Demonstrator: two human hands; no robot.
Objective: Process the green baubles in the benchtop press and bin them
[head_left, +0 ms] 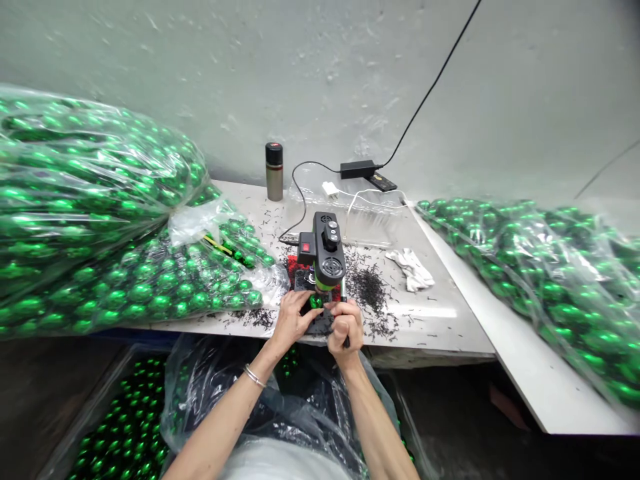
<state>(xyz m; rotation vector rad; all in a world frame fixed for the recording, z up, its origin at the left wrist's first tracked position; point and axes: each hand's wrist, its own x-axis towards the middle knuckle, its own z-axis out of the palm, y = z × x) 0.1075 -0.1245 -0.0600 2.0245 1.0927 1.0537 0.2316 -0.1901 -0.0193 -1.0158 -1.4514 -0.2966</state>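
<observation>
Green ball [316, 302], facing and long axis unclear, is pinched by left hand [291, 320]; right hand [349, 327] grips black handle [347, 342].

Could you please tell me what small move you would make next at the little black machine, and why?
I would probably steady the green ball with the left hand before moving anything with the right hand. The left thumb and a finger flank the ball close under the front of the black machine, while the right hand is closed at the black handle.
</observation>
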